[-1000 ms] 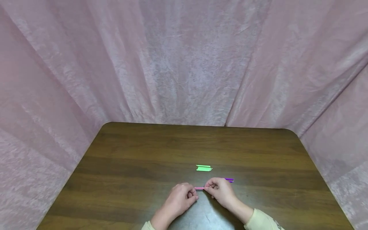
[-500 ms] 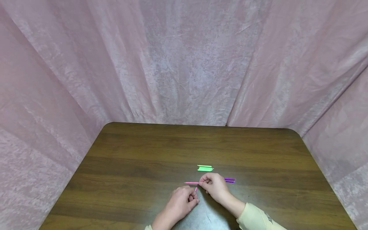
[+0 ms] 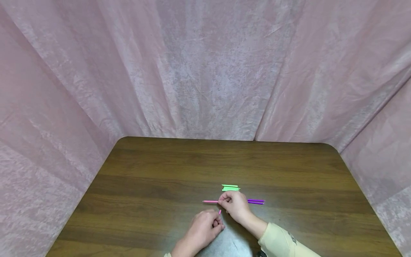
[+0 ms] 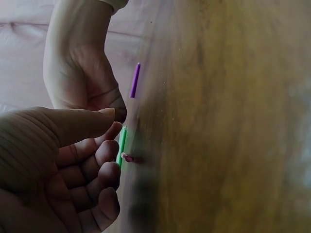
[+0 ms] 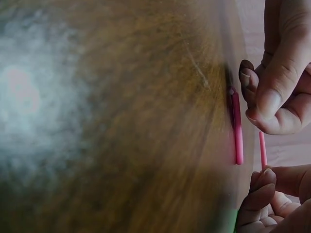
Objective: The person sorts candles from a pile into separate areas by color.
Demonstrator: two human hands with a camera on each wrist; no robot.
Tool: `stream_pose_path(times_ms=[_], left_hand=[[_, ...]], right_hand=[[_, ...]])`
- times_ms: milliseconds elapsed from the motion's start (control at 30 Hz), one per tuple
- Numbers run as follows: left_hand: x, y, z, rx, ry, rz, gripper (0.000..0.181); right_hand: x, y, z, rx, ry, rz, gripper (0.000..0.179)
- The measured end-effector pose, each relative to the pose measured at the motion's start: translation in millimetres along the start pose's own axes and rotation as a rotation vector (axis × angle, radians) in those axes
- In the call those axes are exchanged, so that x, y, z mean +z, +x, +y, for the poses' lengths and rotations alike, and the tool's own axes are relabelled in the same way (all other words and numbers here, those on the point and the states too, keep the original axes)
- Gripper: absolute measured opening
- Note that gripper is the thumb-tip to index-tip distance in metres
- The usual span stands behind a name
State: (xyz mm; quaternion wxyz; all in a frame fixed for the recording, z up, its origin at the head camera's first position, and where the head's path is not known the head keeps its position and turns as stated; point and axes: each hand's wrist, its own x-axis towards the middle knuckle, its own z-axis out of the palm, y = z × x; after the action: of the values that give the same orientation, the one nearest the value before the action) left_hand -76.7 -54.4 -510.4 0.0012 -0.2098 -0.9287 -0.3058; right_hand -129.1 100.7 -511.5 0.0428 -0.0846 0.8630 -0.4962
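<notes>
My right hand (image 3: pixel 236 206) pinches one end of a thin pink candle-like stick (image 3: pixel 210 201), whose finer tip points left just above the table. In the right wrist view that held stick (image 5: pixel 263 149) juts from between thumb and fingertips. A second pink stick (image 5: pixel 237 131) lies on the table beside my left hand (image 3: pixel 204 226), which covers much of it in the head view. The left thumb and loosely curled fingers show nothing between them. Beyond the right hand lie several green sticks (image 3: pixel 230 188) in a row; right of it are purple sticks (image 3: pixel 256 201), partly hidden.
The brown wooden table (image 3: pixel 154 178) extends on both sides of the hands. A pink velvety curtain (image 3: pixel 205 71) hangs behind its far edge and along the sides. Glare (image 3: pixel 231 239) brightens the tabletop near the front.
My right hand has moved left and farther from me with the pink stick, uncovering more of the purple ones. The second pink stick has come into view by the left hand, which barely moves.
</notes>
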Motion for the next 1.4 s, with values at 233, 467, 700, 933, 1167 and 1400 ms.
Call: stream_pose_path(times_ms=[233, 467, 700, 933, 1167, 1400], left_hand=[[-0.6, -0.4, 1.1, 0.005, -0.026, -0.006, 0.019], [-0.4, -0.2, 0.8, -0.023, -0.041, -0.024, 0.019], [-0.1, -1.2, 0.0, -0.008, -0.036, 0.005, 0.018], [-1.5, -2.3, -1.1, -0.009, -0.024, 0.018, 0.017], [-4.4, -4.0, -1.7, -0.023, -0.001, 0.027, 0.018], [-4.8, -4.2, -3.5, -0.029, 0.015, 0.065, 0.018]], right_hand=[[6.0, 4.1, 1.4, -0.055, -0.057, 0.019, 0.010], [10.1, 6.8, 1.3, -0.064, -0.103, 0.022, 0.010], [12.1, 7.5, 0.1, -0.057, -0.125, 0.028, 0.009], [13.4, 8.8, 0.2, -0.062, -0.154, 0.036, 0.010], [12.4, 10.2, 0.3, -0.073, -0.171, 0.032, 0.008], [12.4, 10.3, -0.4, -0.060, -0.172, 0.028, 0.009]])
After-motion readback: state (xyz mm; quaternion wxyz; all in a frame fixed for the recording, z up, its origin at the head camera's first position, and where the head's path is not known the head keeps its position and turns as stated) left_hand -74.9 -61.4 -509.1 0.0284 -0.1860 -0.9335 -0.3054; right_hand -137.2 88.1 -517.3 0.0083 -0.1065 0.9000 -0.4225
